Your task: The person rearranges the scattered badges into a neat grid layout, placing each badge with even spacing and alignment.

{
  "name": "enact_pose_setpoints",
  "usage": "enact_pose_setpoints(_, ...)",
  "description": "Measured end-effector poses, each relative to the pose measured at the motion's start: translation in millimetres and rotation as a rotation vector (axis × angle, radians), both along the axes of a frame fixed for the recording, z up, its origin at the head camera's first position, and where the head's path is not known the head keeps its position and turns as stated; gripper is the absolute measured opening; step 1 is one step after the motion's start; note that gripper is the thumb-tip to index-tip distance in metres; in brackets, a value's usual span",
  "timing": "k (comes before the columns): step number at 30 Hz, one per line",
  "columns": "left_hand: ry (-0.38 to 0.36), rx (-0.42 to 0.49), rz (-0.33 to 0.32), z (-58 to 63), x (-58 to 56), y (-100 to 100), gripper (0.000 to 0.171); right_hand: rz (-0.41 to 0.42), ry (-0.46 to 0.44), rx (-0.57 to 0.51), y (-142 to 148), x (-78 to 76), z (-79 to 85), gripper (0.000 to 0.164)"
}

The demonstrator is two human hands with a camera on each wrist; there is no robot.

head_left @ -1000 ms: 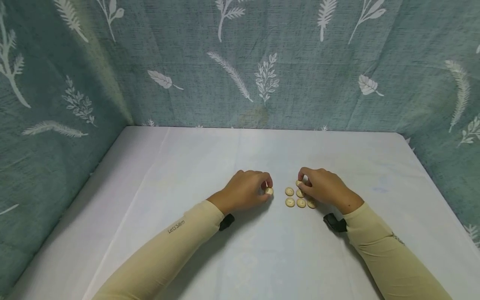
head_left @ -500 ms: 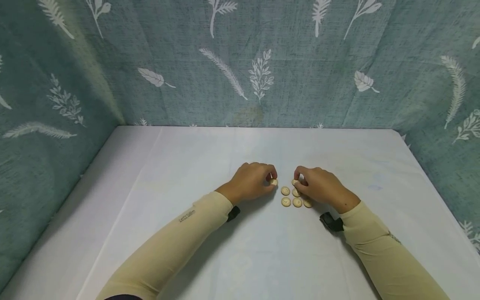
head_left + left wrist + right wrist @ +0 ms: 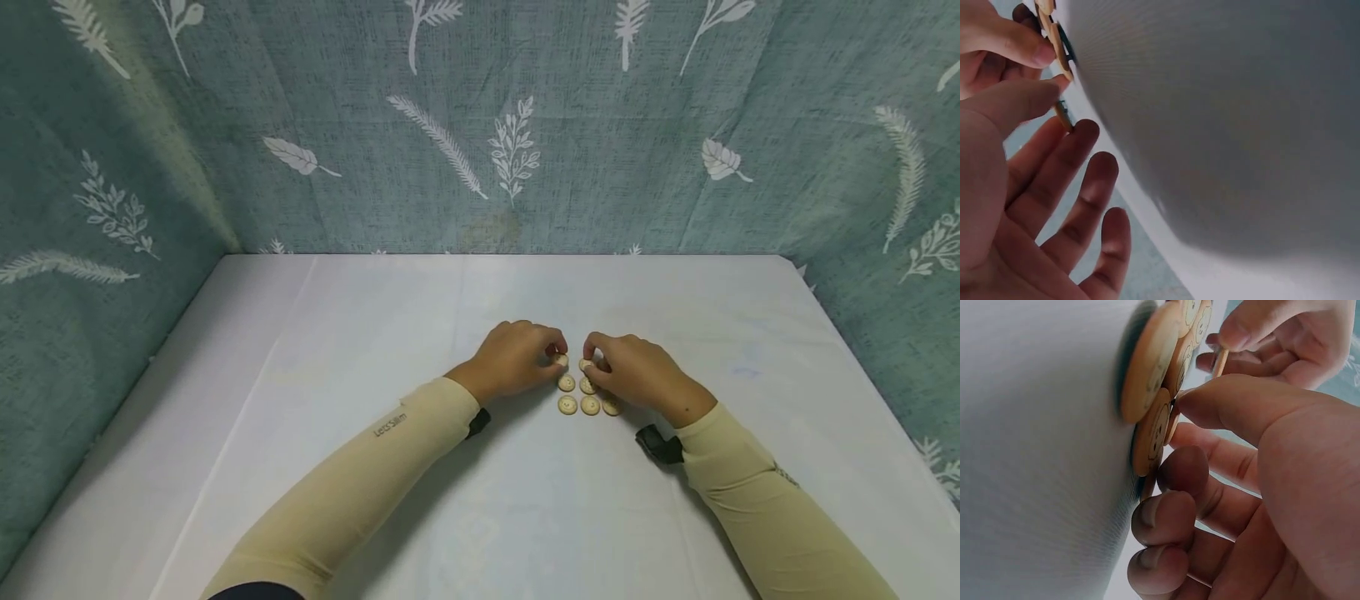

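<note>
In the head view my left hand [image 3: 517, 360] comes in from the left and pinches a small round wooden disc [image 3: 561, 360] between thumb and index finger. The left wrist view shows this disc [image 3: 1064, 116] edge-on, the other fingers spread loosely. To its right, my right hand [image 3: 637, 371] pinches another wooden disc [image 3: 585, 365] with thumb and index finger. Below these lie two rows of similar discs, including a near-left disc [image 3: 567, 405] and a middle one [image 3: 590, 406]. In the right wrist view, one lying disc [image 3: 1152, 432] carries a line-drawn face. My right hand partly covers the rightmost discs.
A white-covered table [image 3: 480, 517] lies under both hands, its far edge meeting a green leaf-print cloth [image 3: 375, 167]. The cloth also rises on the left and right sides. Both forearms wear beige sleeves [image 3: 360, 467], with dark straps at the wrists.
My left hand has carried its disc right and slightly away from me, up to the back left of the rows. My right hand has kept its pinch in place; the head view has shifted slightly.
</note>
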State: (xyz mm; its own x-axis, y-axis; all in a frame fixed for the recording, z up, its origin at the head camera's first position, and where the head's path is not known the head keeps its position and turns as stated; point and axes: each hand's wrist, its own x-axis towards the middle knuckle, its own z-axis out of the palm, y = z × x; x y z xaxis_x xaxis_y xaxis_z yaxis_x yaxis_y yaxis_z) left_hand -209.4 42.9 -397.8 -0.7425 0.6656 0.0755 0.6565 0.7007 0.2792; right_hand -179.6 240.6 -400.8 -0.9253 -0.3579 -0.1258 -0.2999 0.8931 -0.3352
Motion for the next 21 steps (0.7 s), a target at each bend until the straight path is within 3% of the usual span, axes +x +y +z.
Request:
enact_pose_setpoints(13,0.011,-0.083,-0.027,0.9,-3.7,6.1,0.022,0.005,0.004,-0.013,-6.3,3.7,0.0,0.014)
enact_pose_setpoints(21,0.007,-0.087,-0.059,-0.5,-3.8,8.6,0.021,0.000,0.019,-0.001,-4.0,5.3,-0.5,0.014)
